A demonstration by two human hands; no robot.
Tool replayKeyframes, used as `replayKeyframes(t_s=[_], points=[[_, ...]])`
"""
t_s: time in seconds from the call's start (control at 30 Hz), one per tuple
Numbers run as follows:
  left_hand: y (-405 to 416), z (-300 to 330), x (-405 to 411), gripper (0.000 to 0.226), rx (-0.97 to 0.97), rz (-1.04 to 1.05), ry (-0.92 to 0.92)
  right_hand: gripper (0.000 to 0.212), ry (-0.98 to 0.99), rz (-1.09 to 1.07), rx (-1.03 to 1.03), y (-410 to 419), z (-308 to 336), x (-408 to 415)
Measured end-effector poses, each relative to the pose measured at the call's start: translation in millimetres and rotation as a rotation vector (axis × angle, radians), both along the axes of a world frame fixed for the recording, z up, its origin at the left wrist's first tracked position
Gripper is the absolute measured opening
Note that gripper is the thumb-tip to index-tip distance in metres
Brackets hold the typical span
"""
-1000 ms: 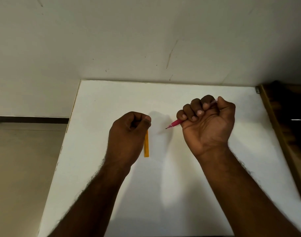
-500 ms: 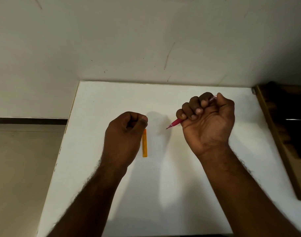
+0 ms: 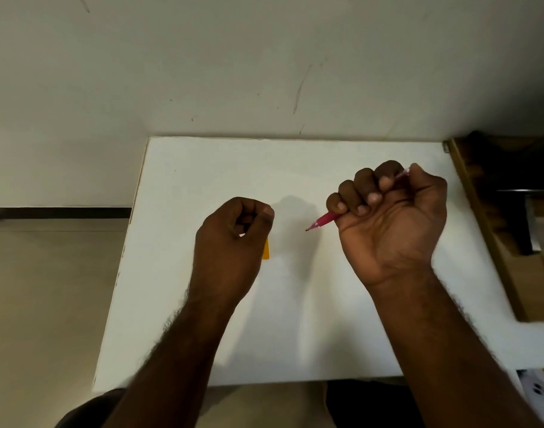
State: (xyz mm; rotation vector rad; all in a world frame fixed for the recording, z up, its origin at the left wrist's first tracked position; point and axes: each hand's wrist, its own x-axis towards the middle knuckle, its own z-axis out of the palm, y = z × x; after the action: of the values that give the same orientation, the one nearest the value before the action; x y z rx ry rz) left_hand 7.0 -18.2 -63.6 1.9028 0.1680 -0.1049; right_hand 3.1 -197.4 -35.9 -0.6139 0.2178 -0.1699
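Over a white table [image 3: 295, 319], my left hand [image 3: 233, 242] is curled into a fist. A short orange strip [image 3: 266, 249] sticks out below its thumb, and the hand hides most of it. My right hand [image 3: 391, 217] is raised to the right with its fingers wrapped round a pink pen [image 3: 321, 220]. The pen's tip points down and left, toward the gap between the hands. The pen's other end shows above the fist by the thumb.
A pale wall runs along the table's far edge. A dark wooden piece of furniture [image 3: 493, 242] stands against the table's right side. A phone [image 3: 539, 393] lies at the bottom right corner. Beige floor lies to the left.
My left hand now covers more of the orange strip, so less of it shows below the thumb. My right hand still grips the pen the same way.
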Motion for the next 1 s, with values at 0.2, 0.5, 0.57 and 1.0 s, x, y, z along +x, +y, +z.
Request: replayKeyframes(t_s=[0.2, 0.5, 0.57, 1.0], points=[[2, 5, -23, 0.013, 0.003, -0.026, 0.003, 0.052, 0.0, 0.031, 0.025, 1, 4, -11], [3, 26, 18, 0.009, -0.047, 0.006, -0.029, 0.057, 0.038, 0.008, 0.049, -3, 19, 23], [2, 30, 39, 0.012, -0.016, 0.011, -0.068, 0.058, 0.037, 0.003, 0.055, -6, 21, 36], [-1, -1, 28, 0.009, 0.052, -0.049, -0.032, 0.042, 0.073, -0.038, 0.114, -7, -8, 35]])
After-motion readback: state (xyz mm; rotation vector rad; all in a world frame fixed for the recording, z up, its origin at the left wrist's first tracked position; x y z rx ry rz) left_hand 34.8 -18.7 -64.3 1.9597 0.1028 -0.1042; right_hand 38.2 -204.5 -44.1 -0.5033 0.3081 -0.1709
